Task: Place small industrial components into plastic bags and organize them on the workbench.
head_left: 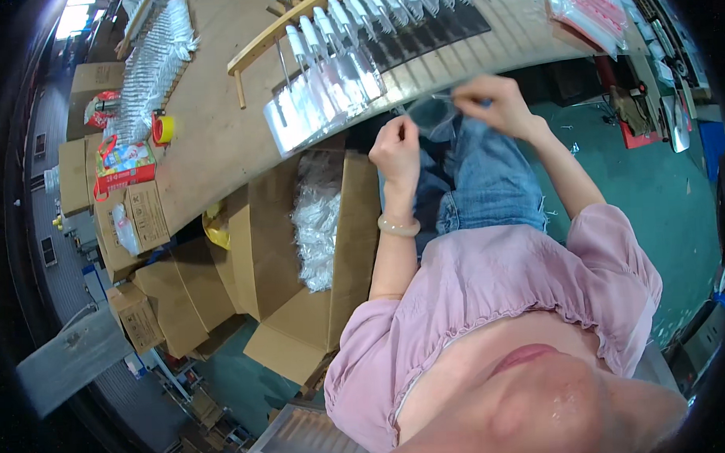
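Observation:
My left hand [396, 152] is closed in a pinch just off the table's near edge, above my lap. A clear plastic bag or film [435, 118] stretches between it and my right hand [498, 107]. The right hand's fingers are bent at the plastic's other side and slightly blurred. What lies inside the plastic, if anything, I cannot make out. Just beyond my hands, several clear plastic sleeves [326, 98] lie overlapped at the table edge. Behind them a wooden rack [264, 45] carries a row of white-handled pieces [347, 18].
An open cardboard box [290, 313] with clear wrapped pieces [318, 228] stands left of my legs. The wooden table [207, 124] bears a pile of white pieces [153, 70], a yellow tape roll [163, 130] and, at right, pink-and-clear plastic bags [590, 11]. More cartons [181, 285] stand at left.

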{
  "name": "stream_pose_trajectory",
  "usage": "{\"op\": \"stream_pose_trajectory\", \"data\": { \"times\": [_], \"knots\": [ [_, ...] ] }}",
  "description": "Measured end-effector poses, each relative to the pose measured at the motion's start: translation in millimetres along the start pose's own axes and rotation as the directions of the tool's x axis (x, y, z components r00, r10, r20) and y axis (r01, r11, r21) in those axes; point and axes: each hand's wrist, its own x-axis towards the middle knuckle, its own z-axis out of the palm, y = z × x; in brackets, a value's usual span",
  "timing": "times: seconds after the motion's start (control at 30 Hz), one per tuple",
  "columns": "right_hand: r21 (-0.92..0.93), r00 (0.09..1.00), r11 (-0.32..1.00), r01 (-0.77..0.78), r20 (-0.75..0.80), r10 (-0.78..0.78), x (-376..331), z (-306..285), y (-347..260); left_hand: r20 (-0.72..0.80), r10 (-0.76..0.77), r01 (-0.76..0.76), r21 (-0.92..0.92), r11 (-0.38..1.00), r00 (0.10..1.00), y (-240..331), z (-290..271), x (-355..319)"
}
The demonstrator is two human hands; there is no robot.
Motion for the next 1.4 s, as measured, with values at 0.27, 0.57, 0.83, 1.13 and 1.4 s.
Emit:
{"op": "stream_pose_trajectory", "data": {
  "times": [0.27,0.57,0.83,1.13,1.4],
  "knots": [
    [0.381,0.718,0.923,0.057,-0.658,0.227,142,24,83,0.128,-0.048,0.059,-0.081,0.995,0.991,9,-5,-15],
    [0.396,0.597,0.912,0.109,-0.759,0.258,174,42,78,0.166,-0.153,0.169,-0.087,0.982,0.974,-2,-14,-34],
    [0.256,0.804,0.964,-0.078,-0.556,0.212,119,4,59,0.134,-0.005,0.021,-0.120,0.993,0.991,0,-11,-28],
    [0.482,0.935,0.847,-0.225,-0.140,0.327,-17,-12,-23,0.239,0.134,-0.137,-0.003,0.991,0.962,12,12,-6],
    [-0.123,0.897,0.992,-0.037,0.434,0.087,-14,-10,-10,0.142,0.115,-0.101,-0.101,0.990,0.983,23,32,-22]
  ]
}}
